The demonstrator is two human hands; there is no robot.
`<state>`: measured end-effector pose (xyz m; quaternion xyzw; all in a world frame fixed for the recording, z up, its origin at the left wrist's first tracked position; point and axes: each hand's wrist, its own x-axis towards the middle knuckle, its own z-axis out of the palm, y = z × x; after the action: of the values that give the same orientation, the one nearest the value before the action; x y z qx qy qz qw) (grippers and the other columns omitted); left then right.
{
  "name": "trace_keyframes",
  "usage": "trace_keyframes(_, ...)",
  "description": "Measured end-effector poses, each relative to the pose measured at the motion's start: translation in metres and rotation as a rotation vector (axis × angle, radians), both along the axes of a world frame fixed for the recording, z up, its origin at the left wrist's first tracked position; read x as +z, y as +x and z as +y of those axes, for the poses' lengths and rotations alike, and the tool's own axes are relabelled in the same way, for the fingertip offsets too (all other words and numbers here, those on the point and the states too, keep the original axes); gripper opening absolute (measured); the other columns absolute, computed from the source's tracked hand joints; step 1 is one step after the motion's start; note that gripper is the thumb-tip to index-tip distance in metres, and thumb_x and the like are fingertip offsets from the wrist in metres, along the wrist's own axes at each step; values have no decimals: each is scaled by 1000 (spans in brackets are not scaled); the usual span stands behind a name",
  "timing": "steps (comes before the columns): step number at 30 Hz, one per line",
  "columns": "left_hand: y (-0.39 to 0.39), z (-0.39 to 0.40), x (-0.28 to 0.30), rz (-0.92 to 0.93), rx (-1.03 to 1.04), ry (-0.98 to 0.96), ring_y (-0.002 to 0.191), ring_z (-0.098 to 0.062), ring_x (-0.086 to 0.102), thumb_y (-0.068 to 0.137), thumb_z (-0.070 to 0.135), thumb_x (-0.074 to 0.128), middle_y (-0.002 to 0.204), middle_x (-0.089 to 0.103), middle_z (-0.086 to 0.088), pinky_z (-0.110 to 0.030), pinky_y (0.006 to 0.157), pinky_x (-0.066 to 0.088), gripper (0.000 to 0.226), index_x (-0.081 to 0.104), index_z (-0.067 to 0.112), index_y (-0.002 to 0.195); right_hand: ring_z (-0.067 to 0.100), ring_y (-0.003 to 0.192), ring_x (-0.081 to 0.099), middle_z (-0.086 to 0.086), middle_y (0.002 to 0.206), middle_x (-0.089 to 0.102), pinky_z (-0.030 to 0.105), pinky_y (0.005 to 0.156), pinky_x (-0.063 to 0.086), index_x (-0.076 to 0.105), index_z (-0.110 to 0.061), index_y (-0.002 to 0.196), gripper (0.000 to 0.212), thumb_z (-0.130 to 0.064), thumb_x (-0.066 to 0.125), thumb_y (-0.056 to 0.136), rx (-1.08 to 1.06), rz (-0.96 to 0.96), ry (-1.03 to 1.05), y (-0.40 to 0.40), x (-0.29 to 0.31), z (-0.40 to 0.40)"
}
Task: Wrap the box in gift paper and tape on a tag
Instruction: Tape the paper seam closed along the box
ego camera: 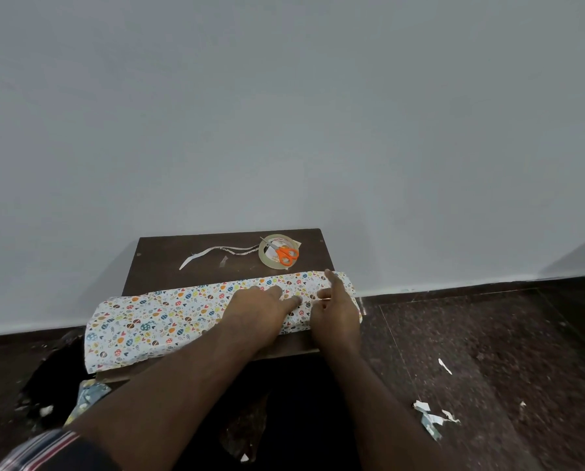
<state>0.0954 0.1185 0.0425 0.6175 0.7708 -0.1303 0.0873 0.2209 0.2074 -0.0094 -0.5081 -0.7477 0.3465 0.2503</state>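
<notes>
White gift paper (pixel 155 321) printed with coloured eggs lies folded over the box on a small dark wooden table (pixel 168 256); the box itself is hidden under the paper. My left hand (pixel 260 311) lies flat on top of the paper with straight fingers pointing right. My right hand (pixel 335 304) rests on the paper's right part, its index finger stretched toward the far edge and the other fingers pressing near the seam. A roll of clear tape (pixel 278 255) sits at the table's back with orange-handled scissors (pixel 284 254) on it.
A white paper strip (pixel 213 254) lies on the table's back left. A grey wall rises right behind the table. Paper scraps (pixel 432 416) litter the dark stone floor at the right, and more printed paper (pixel 87 399) lies at the lower left.
</notes>
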Motion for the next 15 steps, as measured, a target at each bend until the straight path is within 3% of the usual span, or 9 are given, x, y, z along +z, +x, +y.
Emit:
trace_keyframes(4, 1, 4, -3, 14, -11, -43, 121, -36, 51, 106, 29, 44, 144, 41, -7, -47, 89, 48, 61, 18, 47, 158, 15, 93, 68, -12, 92, 69, 36, 88, 54, 65, -30, 116, 29, -17, 65, 90, -263, 216, -162, 9, -2, 3)
trace_keyframes(8, -3, 6, -2, 34, -42, -74, 123, -38, 51, 105, 26, 46, 149, 38, -8, -47, 89, 48, 65, 16, 48, 158, 15, 82, 73, -5, 85, 74, 45, 84, 61, 63, -34, 87, 18, -19, 72, 84, -311, 317, -280, 17, -13, 3)
trace_keyframes(11, -3, 7, -2, 48, -41, -111, 127, -39, 48, 105, 30, 46, 153, 33, -8, -50, 94, 47, 66, 12, 49, 159, 18, 75, 75, -2, 75, 75, 46, 78, 63, 68, -29, 87, 19, -12, 74, 82, -345, 399, -375, 16, -13, 5)
trace_keyframes(15, 3, 14, -1, 49, -12, -164, 135, -41, 40, 105, 35, 47, 162, 23, -10, -53, 99, 43, 70, 5, 50, 159, 19, 74, 75, 0, 69, 75, 44, 79, 63, 74, -17, 104, 20, -11, 77, 85, -329, 449, -464, 14, -10, 7)
